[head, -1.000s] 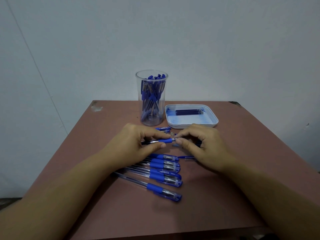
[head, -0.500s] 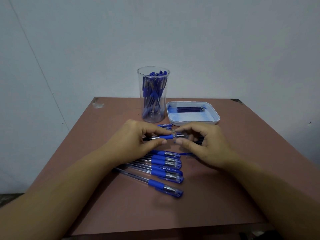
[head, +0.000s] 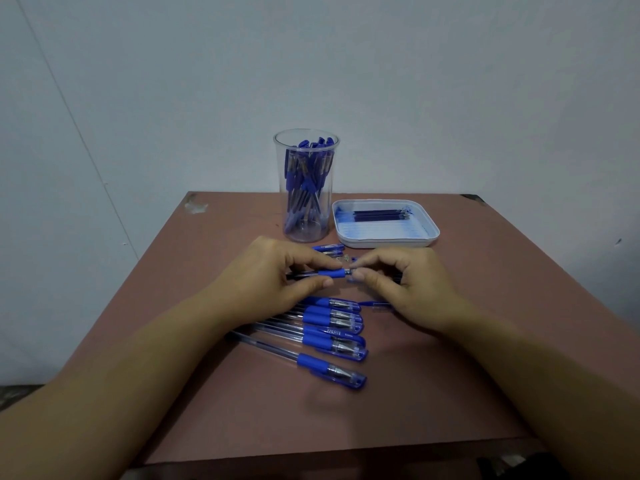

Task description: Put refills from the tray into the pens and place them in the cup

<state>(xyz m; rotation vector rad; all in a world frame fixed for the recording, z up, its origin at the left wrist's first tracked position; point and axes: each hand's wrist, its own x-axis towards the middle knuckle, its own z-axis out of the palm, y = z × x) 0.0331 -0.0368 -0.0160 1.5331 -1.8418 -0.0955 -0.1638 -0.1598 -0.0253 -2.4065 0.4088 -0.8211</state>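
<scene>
From the head view we read only "KREAT" on one capped pen (head: 334,332) in the row lying on the table (head: 225,237). Our left hand (head: 273,275) pinched the held pen (head: 332,273) by its blue grip. Our right hand (head: 408,282) pinched its tip, hiding it. We held it just before the cup (head: 306,188) and the tray (head: 384,241) of refills (head: 379,215).

Left grip (head: 273,271): bare hand; thumbnail (head: 327,281) short and plain.
Right grip (head: 412,282): bare hand; nails short and plain, knuckles lightly creased.
Left forearm (head: 138,375): bare from the wrist to the frame's lower edge.
Right forearm (head: 536,375): bare from the wrist to the frame's lower right edge.
</scene>
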